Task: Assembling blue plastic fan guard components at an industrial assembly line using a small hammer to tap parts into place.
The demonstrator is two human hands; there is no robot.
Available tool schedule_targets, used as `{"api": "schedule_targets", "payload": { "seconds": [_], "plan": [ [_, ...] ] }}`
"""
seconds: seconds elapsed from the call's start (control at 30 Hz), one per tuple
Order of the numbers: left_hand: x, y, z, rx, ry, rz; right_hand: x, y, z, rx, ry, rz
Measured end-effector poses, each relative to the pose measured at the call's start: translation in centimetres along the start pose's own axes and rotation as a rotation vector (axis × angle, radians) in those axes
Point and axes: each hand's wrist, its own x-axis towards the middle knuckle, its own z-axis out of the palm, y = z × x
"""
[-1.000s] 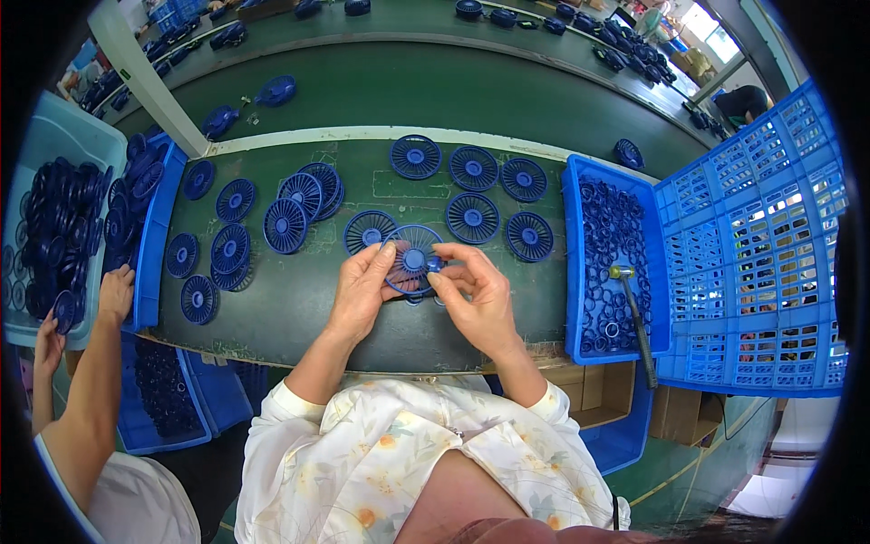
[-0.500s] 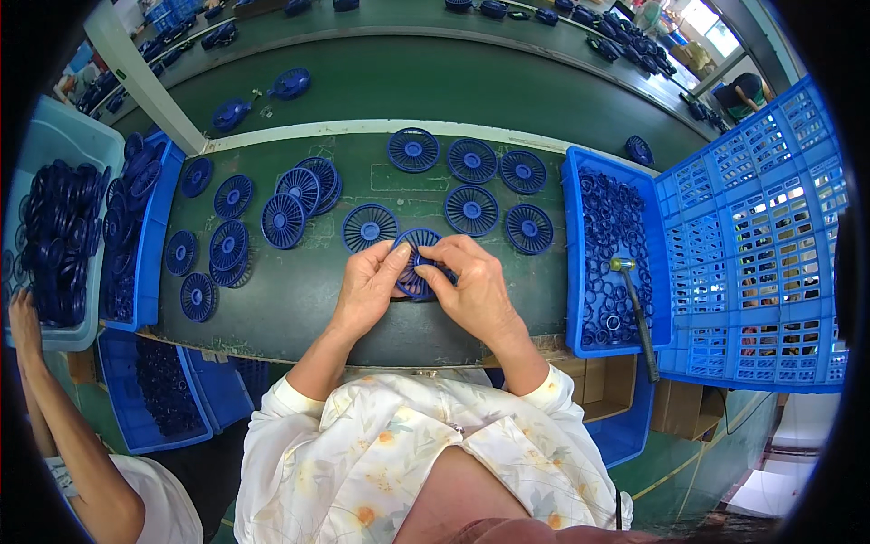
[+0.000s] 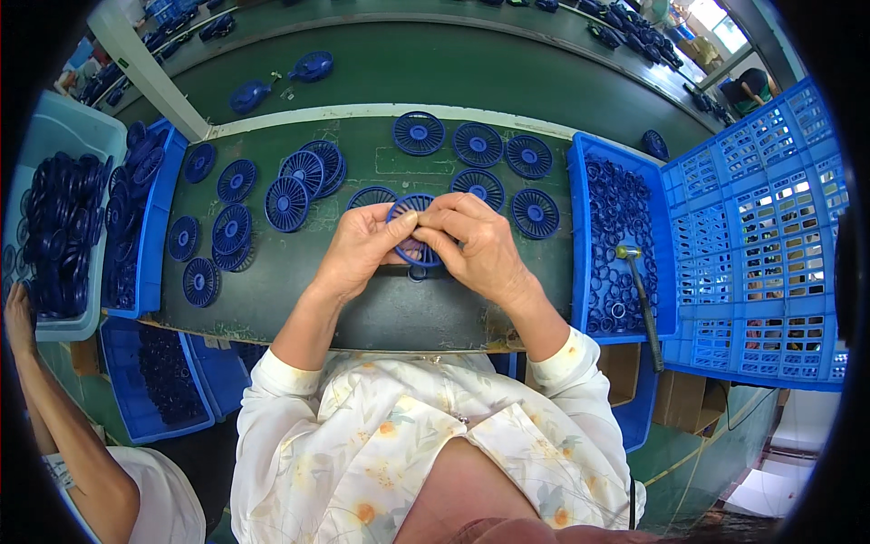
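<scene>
Between my two hands is a round blue fan grille (image 3: 422, 254) with thin spokes, held above the green table. My left hand (image 3: 361, 243) pinches its left rim between thumb and fingers. My right hand (image 3: 476, 245) has thumb and fingertips pressed together near its hub; any small part between them is hidden. Just behind my left fingers lies another grille (image 3: 372, 197), partly covered. More grilles lie flat to the right, such as one (image 3: 535, 213) beyond my right hand. On the left several others lie singly or overlapping, including a grille (image 3: 286, 204) leaning on a small pile.
A blue bin (image 3: 671, 272) of small dark rings stands at the right, a hammer (image 3: 642, 295) across its edge. Beside it rises a blue crate (image 3: 752, 236). Bins of grilles stand left, where a co-worker's hand (image 3: 20, 317) reaches in. A conveyor (image 3: 435, 77) runs behind.
My hands and the held grille have risen slightly in the picture, and the grille now covers less of my right fingers. The whole view has shifted a little.
</scene>
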Motion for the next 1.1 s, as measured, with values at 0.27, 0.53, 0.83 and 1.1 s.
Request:
{"api": "schedule_targets", "payload": {
  "seconds": [0.27, 0.53, 0.83, 1.1],
  "plan": [
    [0.4, 1.0, -1.1, 0.114, -0.132, -0.063, -0.4, 0.0, -1.1, 0.044, -0.059, -0.163],
    [0.5, 0.8, -0.3, 0.069, -0.174, -0.165, -0.6, 0.9, -2.0, 0.075, -0.164, -0.218],
    [0.4, 1.4, 0.8, 0.136, -0.166, -0.019, -1.3, 0.4, -1.2, 0.712, 0.037, 0.431],
    [3.9, -0.4, -0.3, 0.605, 0.281, 0.486, -3.4, 1.3, -1.3, -0.009, 0.21, 0.402]
  ]
}}
